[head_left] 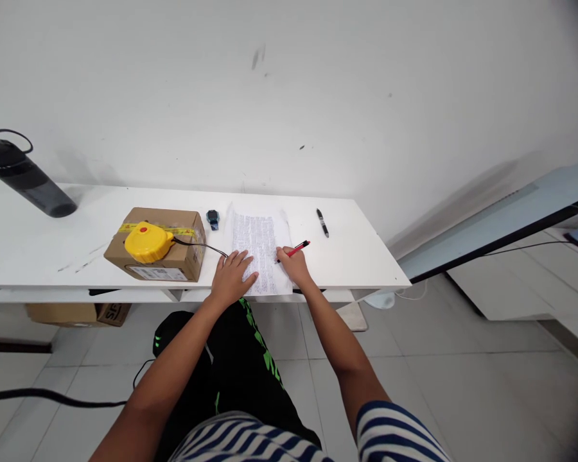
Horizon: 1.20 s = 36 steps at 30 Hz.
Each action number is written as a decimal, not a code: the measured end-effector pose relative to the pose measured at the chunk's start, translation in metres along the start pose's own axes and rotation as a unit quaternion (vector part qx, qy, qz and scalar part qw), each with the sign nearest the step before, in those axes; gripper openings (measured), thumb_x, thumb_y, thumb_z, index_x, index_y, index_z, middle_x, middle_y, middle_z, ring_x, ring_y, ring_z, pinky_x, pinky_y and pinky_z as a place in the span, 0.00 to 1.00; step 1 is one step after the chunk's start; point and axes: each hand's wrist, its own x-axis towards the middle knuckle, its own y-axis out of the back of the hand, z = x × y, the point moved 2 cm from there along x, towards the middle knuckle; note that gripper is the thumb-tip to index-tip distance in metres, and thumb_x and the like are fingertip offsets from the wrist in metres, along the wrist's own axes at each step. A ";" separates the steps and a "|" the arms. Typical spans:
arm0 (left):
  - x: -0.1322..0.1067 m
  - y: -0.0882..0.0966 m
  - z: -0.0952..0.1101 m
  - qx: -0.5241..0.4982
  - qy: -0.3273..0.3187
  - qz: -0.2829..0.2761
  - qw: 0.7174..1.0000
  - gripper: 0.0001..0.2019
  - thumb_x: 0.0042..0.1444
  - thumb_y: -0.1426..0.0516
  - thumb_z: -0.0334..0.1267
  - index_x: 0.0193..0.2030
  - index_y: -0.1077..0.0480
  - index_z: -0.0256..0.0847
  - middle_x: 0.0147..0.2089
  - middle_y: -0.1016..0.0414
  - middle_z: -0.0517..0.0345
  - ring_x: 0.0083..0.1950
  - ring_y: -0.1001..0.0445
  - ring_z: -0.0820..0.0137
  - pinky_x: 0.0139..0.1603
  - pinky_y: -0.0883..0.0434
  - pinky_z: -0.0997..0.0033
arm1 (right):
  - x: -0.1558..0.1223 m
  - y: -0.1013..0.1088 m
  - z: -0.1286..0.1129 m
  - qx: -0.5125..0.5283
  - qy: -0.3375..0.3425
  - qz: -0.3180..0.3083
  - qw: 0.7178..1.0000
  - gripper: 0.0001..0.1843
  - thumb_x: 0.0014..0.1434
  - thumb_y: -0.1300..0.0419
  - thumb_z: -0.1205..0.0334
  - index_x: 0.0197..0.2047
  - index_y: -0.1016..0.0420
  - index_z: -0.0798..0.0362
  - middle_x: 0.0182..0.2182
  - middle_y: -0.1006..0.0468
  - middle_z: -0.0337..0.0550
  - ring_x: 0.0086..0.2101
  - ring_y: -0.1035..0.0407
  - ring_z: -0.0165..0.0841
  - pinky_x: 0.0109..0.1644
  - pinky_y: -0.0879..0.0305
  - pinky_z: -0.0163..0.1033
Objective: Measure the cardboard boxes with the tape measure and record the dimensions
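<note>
A sheet of paper (255, 237) covered in rows of handwriting lies on the white desk. My left hand (231, 276) rests flat on its lower left part with the fingers spread. In my right hand (293, 266) is a red pen (298, 248) with a black end, its tip down at the paper's right side. A dark cord runs from a yellow round case (148, 242) to my left fingers; whether it passes under them I cannot tell. A black pen (322, 222) lies to the right of the paper, and a small dark watch (212, 219) to its left.
A taped cardboard box (173, 266) carries the yellow case, left of the paper. Farther left stands a dark bottle (33, 179) near the wall. Below the desk (356, 256) sits another cardboard box (77, 314). At the right is a large panel (501, 218) with a black edge.
</note>
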 end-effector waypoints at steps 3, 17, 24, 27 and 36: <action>0.000 0.001 0.000 -0.002 0.000 -0.003 1.000 0.25 0.65 0.52 0.51 0.65 0.36 0.48 0.70 0.39 0.55 0.72 0.44 0.56 0.71 0.49 0.45 | 0.001 0.000 0.002 0.001 -0.001 0.003 1.000 0.20 0.57 0.46 0.49 0.18 0.34 0.51 0.19 0.29 0.37 0.26 0.36 0.32 0.33 0.42 0.37; 0.000 0.001 0.000 -0.007 0.002 0.001 1.000 0.24 0.64 0.51 0.51 0.65 0.35 0.49 0.70 0.38 0.54 0.71 0.43 0.55 0.71 0.49 0.44 | -0.001 0.001 0.003 0.005 0.007 0.007 1.000 0.21 0.57 0.46 0.49 0.18 0.34 0.51 0.19 0.30 0.36 0.26 0.37 0.31 0.33 0.43 0.37; -0.001 0.001 -0.001 -0.003 -0.001 0.005 1.000 0.24 0.64 0.50 0.50 0.64 0.35 0.49 0.70 0.38 0.55 0.71 0.43 0.55 0.71 0.48 0.45 | -0.002 0.000 0.003 0.014 -0.001 0.023 1.000 0.21 0.57 0.46 0.49 0.17 0.36 0.50 0.17 0.33 0.35 0.24 0.39 0.31 0.31 0.44 0.37; -0.001 0.001 -0.001 -0.002 0.001 0.006 1.000 0.24 0.64 0.50 0.50 0.64 0.35 0.49 0.70 0.38 0.55 0.71 0.43 0.56 0.71 0.49 0.46 | -0.002 0.000 0.003 0.005 0.004 0.002 1.000 0.21 0.57 0.45 0.49 0.17 0.35 0.50 0.17 0.33 0.35 0.24 0.39 0.31 0.31 0.44 0.37; -0.002 -0.001 -0.003 -0.006 -0.002 0.009 1.000 0.24 0.64 0.51 0.51 0.64 0.35 0.49 0.70 0.39 0.56 0.72 0.44 0.56 0.71 0.50 0.45 | -0.004 -0.001 0.002 0.016 0.004 0.028 0.999 0.21 0.57 0.46 0.50 0.16 0.37 0.50 0.17 0.34 0.35 0.23 0.39 0.31 0.31 0.43 0.37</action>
